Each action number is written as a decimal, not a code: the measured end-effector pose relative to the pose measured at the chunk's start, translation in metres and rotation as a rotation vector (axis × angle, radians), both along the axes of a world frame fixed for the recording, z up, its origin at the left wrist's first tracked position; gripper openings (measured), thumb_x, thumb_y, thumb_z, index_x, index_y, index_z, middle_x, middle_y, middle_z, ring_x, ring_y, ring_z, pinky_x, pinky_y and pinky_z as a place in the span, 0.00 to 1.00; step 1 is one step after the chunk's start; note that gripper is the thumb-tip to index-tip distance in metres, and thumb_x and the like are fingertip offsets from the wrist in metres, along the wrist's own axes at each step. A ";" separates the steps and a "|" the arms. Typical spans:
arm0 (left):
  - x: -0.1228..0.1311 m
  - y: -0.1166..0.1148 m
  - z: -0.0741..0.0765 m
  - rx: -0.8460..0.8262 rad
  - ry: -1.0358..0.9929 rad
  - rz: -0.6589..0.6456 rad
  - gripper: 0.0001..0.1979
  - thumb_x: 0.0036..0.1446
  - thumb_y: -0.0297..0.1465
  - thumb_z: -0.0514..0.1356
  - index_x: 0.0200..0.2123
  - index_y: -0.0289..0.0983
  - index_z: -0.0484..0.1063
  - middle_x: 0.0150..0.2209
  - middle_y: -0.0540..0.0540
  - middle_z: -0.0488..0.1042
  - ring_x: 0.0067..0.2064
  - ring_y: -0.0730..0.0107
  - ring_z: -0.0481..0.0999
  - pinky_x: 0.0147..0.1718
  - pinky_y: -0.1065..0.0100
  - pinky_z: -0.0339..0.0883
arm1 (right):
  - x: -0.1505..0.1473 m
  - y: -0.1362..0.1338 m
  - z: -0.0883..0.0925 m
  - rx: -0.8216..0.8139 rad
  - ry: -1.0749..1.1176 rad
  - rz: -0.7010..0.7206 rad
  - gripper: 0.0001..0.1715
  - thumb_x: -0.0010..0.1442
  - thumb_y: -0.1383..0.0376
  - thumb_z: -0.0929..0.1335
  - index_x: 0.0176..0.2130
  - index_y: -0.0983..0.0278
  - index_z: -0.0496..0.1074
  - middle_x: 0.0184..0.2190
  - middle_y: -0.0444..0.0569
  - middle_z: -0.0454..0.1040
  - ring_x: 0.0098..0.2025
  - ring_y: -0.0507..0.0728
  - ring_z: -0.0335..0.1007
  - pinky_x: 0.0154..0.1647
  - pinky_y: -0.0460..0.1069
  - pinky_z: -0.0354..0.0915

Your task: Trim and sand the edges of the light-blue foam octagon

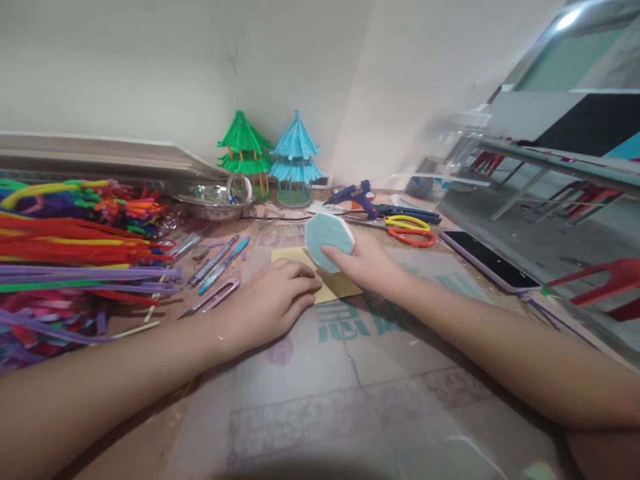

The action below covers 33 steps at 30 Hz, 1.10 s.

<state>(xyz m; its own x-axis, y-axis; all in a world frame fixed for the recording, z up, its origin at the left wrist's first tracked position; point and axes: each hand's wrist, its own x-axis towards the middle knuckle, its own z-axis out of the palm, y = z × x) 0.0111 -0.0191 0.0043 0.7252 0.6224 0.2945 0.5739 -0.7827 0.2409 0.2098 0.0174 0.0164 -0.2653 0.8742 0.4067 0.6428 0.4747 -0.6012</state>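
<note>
My right hand [367,260] grips a pale blue, many-sided flat piece [325,241] with a whitish edge, thumb across its face. The piece is tilted up above a yellow sheet [337,288] lying on the table covering. My left hand [280,293] rests palm down at the sheet's left side, fingers stretched over its edge and holding nothing. Part of the sheet is hidden beneath this hand and behind the blue piece. Just left of that hand lie a pink craft knife [220,295] and a blue pen [225,265].
Bundles of colourful pipe cleaners [75,247] fill the left side. Behind stand a metal bowl [213,200], a green model pagoda [245,150] and a blue model pagoda [296,157]. A glue gun [353,195], scissors [413,231] and a phone [487,260] lie farther right.
</note>
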 end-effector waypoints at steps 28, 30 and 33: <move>0.000 0.008 0.008 0.021 0.139 0.045 0.18 0.66 0.34 0.49 0.52 0.35 0.71 0.53 0.41 0.72 0.55 0.57 0.68 0.57 0.53 0.60 | 0.012 0.011 -0.020 0.063 -0.022 0.104 0.15 0.54 0.59 0.65 0.41 0.63 0.70 0.39 0.52 0.76 0.40 0.60 0.72 0.45 0.56 0.66; 0.000 0.009 0.009 0.023 0.151 0.048 0.18 0.66 0.35 0.49 0.53 0.35 0.71 0.54 0.41 0.72 0.56 0.56 0.68 0.57 0.52 0.60 | 0.012 0.011 -0.020 0.042 -0.067 0.118 0.12 0.54 0.58 0.65 0.37 0.63 0.70 0.34 0.51 0.76 0.36 0.60 0.71 0.41 0.55 0.67; 0.000 0.009 0.009 0.024 0.156 0.050 0.18 0.65 0.35 0.49 0.52 0.35 0.71 0.54 0.41 0.72 0.56 0.55 0.68 0.56 0.52 0.60 | 0.012 0.013 -0.016 0.010 -0.003 0.072 0.10 0.54 0.59 0.64 0.32 0.63 0.69 0.31 0.51 0.75 0.34 0.59 0.71 0.40 0.55 0.67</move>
